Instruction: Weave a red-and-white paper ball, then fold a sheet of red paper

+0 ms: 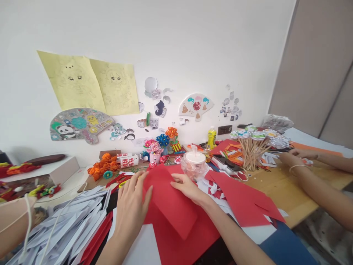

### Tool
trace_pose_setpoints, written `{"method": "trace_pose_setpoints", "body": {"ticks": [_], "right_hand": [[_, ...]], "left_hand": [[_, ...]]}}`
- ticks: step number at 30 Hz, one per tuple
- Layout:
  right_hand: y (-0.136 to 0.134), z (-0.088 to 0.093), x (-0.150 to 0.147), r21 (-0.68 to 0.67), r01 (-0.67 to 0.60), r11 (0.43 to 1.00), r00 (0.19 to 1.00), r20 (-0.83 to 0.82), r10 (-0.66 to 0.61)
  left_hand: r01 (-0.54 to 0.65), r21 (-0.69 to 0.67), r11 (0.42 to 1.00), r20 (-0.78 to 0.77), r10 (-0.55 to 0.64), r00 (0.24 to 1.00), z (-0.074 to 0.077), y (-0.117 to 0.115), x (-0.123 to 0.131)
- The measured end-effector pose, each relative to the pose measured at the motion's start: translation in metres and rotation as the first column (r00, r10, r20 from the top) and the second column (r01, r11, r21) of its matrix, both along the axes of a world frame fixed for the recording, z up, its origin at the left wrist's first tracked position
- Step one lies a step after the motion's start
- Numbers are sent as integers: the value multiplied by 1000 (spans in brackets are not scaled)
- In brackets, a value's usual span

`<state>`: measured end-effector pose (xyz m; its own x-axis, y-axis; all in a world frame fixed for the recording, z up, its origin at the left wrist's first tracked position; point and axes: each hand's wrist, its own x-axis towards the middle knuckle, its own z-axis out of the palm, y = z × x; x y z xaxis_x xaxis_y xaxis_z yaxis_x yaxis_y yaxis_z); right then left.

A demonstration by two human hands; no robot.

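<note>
A folded piece of red paper (172, 206) is tilted up in front of me, over a larger red sheet (190, 246) lying on the table. My right hand (189, 187) pinches its right edge between thumb and fingers. At its left edge is my left hand (132, 202), fingers stretched out and thumb apart, touching the paper's side. White paper (145, 246) lies under the red sheet by my left wrist. More cut red paper (242, 198) rests to the right of my right hand, near small red and white scraps (213, 189).
White folded strips (68, 224) are heaped at left. A lidded plastic cup (194, 160), craft flowers (162, 140) and a yellow bottle (211, 138) stand toward the wall. Bundled sticks (252, 151) stand at right. Another person's hands (292, 160) work there; another person's arm (13, 221) is at far left.
</note>
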<state>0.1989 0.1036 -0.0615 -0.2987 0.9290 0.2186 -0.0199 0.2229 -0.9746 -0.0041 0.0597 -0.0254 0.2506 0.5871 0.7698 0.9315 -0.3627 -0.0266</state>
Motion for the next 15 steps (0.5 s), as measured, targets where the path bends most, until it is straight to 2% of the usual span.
{"method": "trace_pose_setpoints", "body": {"ticks": [2, 4, 7, 11, 13, 15], "right_hand": [[-4, 1, 1, 52, -65, 997, 995, 83, 60], [-7, 0, 1, 111, -83, 990, 981, 184, 62], [-6, -4, 3, 214, 8, 977, 943, 325, -79], [-1, -8, 7, 338, 146, 930, 845, 446, -295], [0, -7, 8, 387, 153, 909, 814, 472, -338], [-2, -4, 7, 429, 119, 895, 805, 486, -341]], "left_hand": [[-53, -60, 997, 44, 55, 997, 0, 2, -1], [-33, -214, 976, 94, 54, 994, 0, 6, -3], [34, -394, 918, 164, 33, 986, 0, 10, -9], [12, -450, 893, 188, 82, 979, 4, 11, -17], [-19, -521, 853, 139, 107, 984, 6, 8, -19], [-87, -465, 881, 46, 122, 991, 7, 5, -17]]}}
